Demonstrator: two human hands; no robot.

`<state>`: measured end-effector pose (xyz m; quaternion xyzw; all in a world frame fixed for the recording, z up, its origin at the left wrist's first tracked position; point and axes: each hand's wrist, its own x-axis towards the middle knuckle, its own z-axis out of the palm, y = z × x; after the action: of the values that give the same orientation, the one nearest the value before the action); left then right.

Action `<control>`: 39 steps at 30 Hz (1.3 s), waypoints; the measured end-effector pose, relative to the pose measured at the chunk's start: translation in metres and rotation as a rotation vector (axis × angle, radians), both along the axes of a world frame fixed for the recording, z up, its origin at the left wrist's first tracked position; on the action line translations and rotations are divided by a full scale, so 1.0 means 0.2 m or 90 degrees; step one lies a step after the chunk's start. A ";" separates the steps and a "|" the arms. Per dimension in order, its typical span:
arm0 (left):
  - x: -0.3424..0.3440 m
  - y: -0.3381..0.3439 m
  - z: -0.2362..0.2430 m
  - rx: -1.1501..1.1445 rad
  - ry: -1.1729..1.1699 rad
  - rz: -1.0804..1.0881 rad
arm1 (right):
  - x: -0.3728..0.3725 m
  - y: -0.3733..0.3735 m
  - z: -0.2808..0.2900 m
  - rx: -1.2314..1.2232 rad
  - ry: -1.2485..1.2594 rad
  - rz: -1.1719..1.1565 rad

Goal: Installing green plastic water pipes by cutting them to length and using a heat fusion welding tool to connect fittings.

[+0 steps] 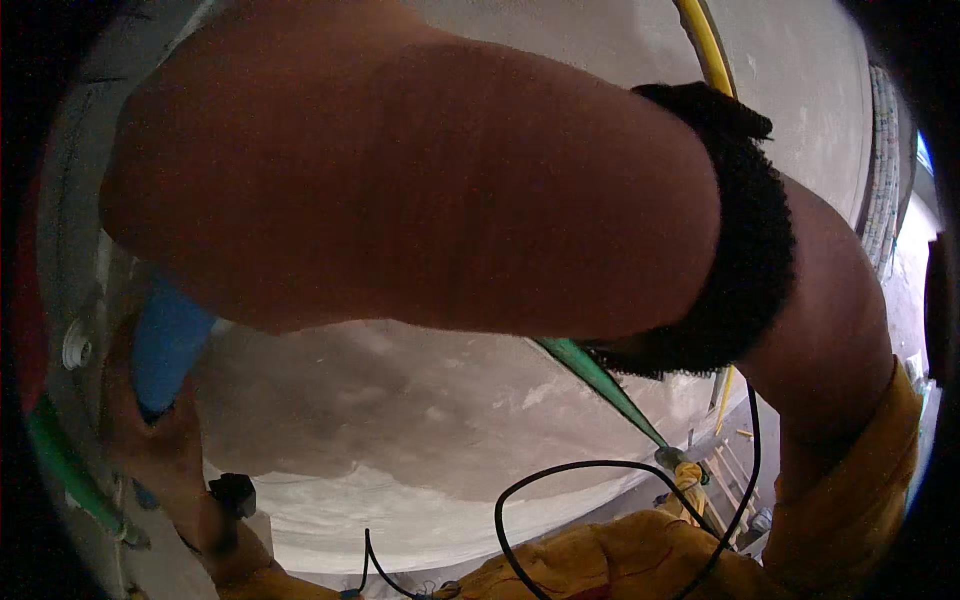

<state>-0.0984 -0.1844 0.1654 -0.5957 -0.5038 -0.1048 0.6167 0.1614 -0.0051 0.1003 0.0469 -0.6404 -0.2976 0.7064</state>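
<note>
My right arm [840,290] crosses close in front of the view, bent from the lower right toward the upper left. A fuzzy black band [745,235] wraps round it. The near, dark part of this arm and my right hand [170,170] fill the upper left; the fingers cannot be made out. Below, at the left, my left hand [155,440] is closed round a smooth blue object [170,340], whose upper end is hidden behind my right hand. A small black device [233,495] sits at my left wrist.
Behind my arms spreads a pale wall [350,500] with a darker, damp-looking patch [400,420]. A green pole-like tube [600,385] slants down to the right. A black cable [560,466] loops low; a yellow tube [705,45] runs above. Wooden slats [725,480] lie lower right.
</note>
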 end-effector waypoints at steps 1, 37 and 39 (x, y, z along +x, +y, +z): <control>0.04 0.01 -0.01 0.000 0.001 0.003 | -0.01 0.01 0.00 0.018 0.014 0.008; 1.10 0.29 0.01 -0.445 -0.197 -0.147 | -0.07 0.10 -0.42 -0.482 -0.070 0.384; 1.10 0.31 0.02 -0.458 -0.195 -0.091 | -0.09 0.12 -0.43 -0.428 -0.038 0.399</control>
<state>0.1213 -0.1224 0.1700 -0.7848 -0.5517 -0.0518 0.2776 0.1440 0.0182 0.0136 0.0155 -0.6765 0.1561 0.7195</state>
